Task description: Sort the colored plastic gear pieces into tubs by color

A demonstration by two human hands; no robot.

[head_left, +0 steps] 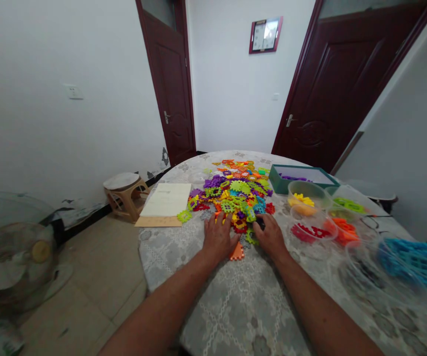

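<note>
A heap of colourful plastic interlocking pieces lies in the middle of the round table. My left hand rests palm down at the heap's near edge, fingers stretched flat onto the pieces. My right hand lies beside it, fingers curled over a dark piece at the heap's edge. An orange triangular piece sits on the cloth between my two hands.
Clear bowls to the right hold sorted pieces: yellow, red, orange, green, blue. A teal box stands behind them. A paper pad lies at the table's left. A stool and a fan stand on the floor.
</note>
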